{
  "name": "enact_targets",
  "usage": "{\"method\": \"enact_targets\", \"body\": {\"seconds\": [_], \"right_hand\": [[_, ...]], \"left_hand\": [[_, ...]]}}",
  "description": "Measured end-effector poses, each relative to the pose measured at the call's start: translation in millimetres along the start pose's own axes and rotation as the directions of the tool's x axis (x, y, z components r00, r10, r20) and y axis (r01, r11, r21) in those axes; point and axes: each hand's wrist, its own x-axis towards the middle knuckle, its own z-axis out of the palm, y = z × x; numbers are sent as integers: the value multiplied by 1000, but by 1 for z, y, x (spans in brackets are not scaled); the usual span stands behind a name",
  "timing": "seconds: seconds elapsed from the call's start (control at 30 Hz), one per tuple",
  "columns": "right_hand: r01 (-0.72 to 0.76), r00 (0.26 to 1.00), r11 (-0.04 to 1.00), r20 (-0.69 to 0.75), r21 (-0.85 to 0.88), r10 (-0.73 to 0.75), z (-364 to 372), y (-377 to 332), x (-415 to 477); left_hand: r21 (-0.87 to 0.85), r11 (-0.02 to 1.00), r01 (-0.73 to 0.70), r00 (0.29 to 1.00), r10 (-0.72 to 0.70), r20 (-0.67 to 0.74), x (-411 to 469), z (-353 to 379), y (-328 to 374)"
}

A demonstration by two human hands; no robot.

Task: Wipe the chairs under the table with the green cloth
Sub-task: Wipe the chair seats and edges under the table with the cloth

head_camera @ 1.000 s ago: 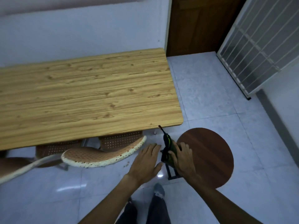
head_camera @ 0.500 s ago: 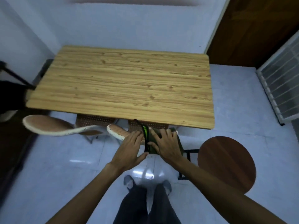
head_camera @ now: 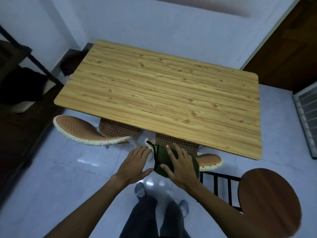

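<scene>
Green cloth (head_camera: 163,160): draped over the backrest of the right chair, at the near edge of the desk; a bright yellow-green strip with dark trim shows along its left edge.
Right hand (head_camera: 180,164): laid flat on the cloth, fingers spread wide, palm pressing down (not curled around anything).
Left hand (head_camera: 135,163): splayed, fingers extended, just left of the cloth; fingertips at the left end of the backrest rim, thumb near the cloth's lower edge. Whether it touches the cloth cannot be told.
Right chair (head_camera: 210,161): tucked under the near edge of the desk; perforated brown seat, backrest with a speckled white rim, mostly covered by cloth and hands.
Left chair (head_camera: 85,133): same make, also pushed under the desk, its backrest curving out to the near left; well apart from both hands.
Containers: a pale box-like thing (head_camera: 18,107) at far left with something dark on it (too dim to identify).
Desk (head_camera: 168,93): light wood-grain top, rounded corners, bare.
Stool (head_camera: 269,203): round dark-brown seat, near right, black metal frame beside it.
Floor (head_camera: 68,177): glossy pale tiles with light reflections.
Room: white walls behind; brown door (head_camera: 291,54) far right; white grille (head_camera: 307,119) at right edge.
</scene>
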Motion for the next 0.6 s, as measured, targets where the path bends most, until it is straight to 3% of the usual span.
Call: {"method": "enact_targets", "body": {"seconds": [0.13,0.27,0.33,0.43,0.6], "right_hand": [[344,938,924,7,-167,-348,12,52,-18],[443,897,864,112,-239,-428,24,34,8],[421,905,883,170,-208,-391,32,2,32],[273,946,950,221,-151,-237,37,-42,69],[82,920,985,392,-150,-17,42,-87,132]], "left_hand": [[-3,999,-49,998,49,40,0,2,-24],[-8,1000,-26,998,26,58,-1,2,-40],[-37,999,1,998,1,58,-1,1,-49],[-93,995,26,1000,-24,20,0,-5,-62],[-120,992,29,999,-34,-41,2,-10,-76]]}}
